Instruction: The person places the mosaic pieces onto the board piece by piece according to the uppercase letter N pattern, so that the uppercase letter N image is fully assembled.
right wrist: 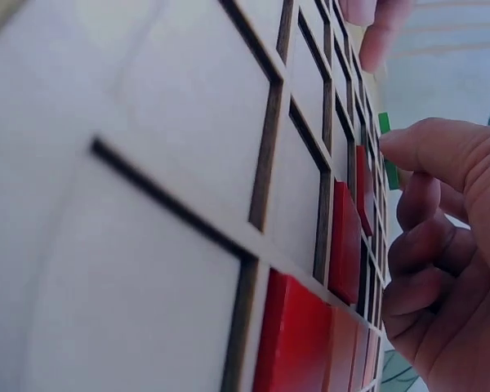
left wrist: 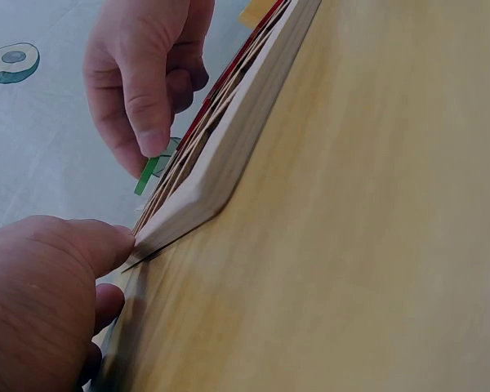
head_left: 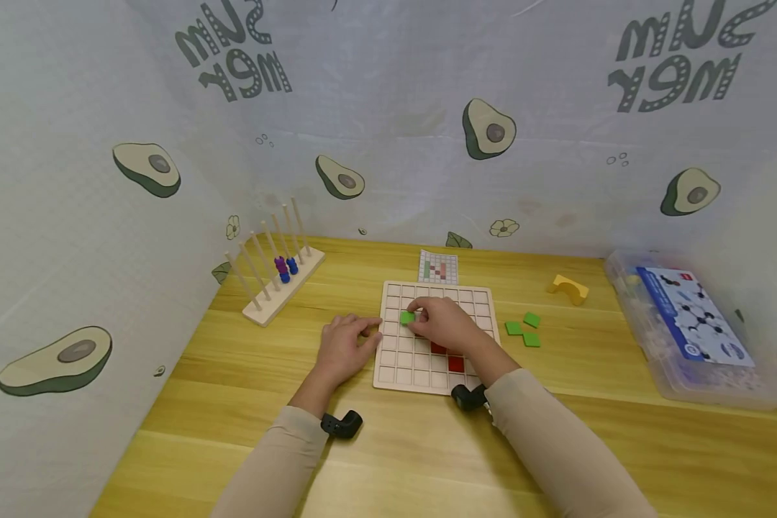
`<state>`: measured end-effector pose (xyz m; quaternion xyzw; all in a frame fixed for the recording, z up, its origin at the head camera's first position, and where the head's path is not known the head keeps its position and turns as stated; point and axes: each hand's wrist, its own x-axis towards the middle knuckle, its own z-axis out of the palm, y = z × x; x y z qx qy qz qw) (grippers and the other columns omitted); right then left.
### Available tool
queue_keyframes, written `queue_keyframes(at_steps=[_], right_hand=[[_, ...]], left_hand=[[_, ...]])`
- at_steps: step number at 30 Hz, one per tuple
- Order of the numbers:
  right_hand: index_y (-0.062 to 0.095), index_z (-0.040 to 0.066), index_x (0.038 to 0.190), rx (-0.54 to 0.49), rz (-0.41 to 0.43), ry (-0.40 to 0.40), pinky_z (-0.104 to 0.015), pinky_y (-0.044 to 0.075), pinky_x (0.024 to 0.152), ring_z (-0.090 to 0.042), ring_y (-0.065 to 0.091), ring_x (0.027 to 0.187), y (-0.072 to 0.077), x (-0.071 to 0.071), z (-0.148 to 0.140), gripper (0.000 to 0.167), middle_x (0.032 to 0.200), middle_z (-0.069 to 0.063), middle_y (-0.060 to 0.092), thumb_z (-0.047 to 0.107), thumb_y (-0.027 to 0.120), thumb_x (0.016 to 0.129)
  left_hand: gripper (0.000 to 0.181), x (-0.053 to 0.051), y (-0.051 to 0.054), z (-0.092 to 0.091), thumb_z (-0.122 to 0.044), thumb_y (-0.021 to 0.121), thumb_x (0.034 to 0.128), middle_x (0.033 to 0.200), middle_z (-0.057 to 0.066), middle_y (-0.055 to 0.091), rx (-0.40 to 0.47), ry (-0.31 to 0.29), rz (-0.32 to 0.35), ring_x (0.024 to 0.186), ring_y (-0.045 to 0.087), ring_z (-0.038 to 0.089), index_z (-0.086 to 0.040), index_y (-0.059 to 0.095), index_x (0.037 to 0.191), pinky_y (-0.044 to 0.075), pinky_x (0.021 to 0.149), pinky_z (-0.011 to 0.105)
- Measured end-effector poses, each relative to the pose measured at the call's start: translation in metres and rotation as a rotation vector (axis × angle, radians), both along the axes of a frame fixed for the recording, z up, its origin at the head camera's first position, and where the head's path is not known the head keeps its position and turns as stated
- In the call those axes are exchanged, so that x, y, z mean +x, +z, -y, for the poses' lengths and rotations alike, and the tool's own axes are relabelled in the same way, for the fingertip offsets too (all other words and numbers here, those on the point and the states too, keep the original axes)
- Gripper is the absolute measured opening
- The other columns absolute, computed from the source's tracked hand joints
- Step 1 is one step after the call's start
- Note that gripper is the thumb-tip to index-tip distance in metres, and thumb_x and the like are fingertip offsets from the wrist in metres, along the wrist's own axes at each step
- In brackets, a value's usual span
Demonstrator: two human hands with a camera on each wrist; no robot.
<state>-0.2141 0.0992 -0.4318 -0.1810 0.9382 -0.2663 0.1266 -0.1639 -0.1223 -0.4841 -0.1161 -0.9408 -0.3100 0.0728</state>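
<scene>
A wooden grid board lies on the table, with red tiles in some of its cells. My right hand reaches over the board and pinches a green tile at the upper left cells; in the right wrist view the thumb of the right hand touches the green tile's edge. Fingertips of my left hand touch the board's left edge, and in the left wrist view the left hand rests a finger at the board's corner. Whether the green tile sits fully in a cell, I cannot tell.
Several loose green tiles lie right of the board. A patterned card is behind it, a yellow arch block at the back right. On the left stands a peg rack with blue and purple beads; a clear plastic box is at the right.
</scene>
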Motion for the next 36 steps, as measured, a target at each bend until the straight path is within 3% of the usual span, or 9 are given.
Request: queue_keyframes(at_steps=[23, 31, 36], right_hand=[[0.068, 0.011, 0.127, 0.011, 0.026, -0.047, -0.028, 0.042, 0.062, -0.014, 0.053, 0.066, -0.007, -0.008, 0.001, 0.033, 0.086, -0.002, 0.066, 0.023, 0.067, 0.097], [0.065, 0.013, 0.131, -0.104, 0.058, -0.135, -0.029, 0.044, 0.062, -0.017, 0.054, 0.07, 0.0, -0.002, -0.011, 0.036, 0.09, -0.005, 0.064, 0.027, 0.067, 0.099], [0.065, 0.011, 0.131, -0.134, 0.037, -0.175, -0.03, 0.043, 0.062, -0.019, 0.052, 0.069, 0.009, 0.005, -0.026, 0.036, 0.088, -0.006, 0.062, 0.027, 0.067, 0.099]], left_hand=[[0.033, 0.001, -0.001, -0.002, -0.035, 0.066, 0.0985, 0.1, -0.002, 0.07, -0.014, 0.002, 0.005, 0.095, 0.056, 0.02, -0.024, 0.072, 0.129, 0.038, 0.084, 0.039], [0.033, 0.0, -0.002, -0.001, -0.035, 0.066, 0.0983, 0.099, -0.002, 0.07, -0.014, 0.004, 0.0, 0.095, 0.057, 0.02, -0.023, 0.072, 0.128, 0.037, 0.084, 0.039], [0.033, -0.001, -0.002, 0.0, -0.035, 0.066, 0.0981, 0.099, -0.002, 0.07, -0.009, 0.003, -0.009, 0.094, 0.057, 0.021, -0.023, 0.073, 0.128, 0.037, 0.084, 0.039]])
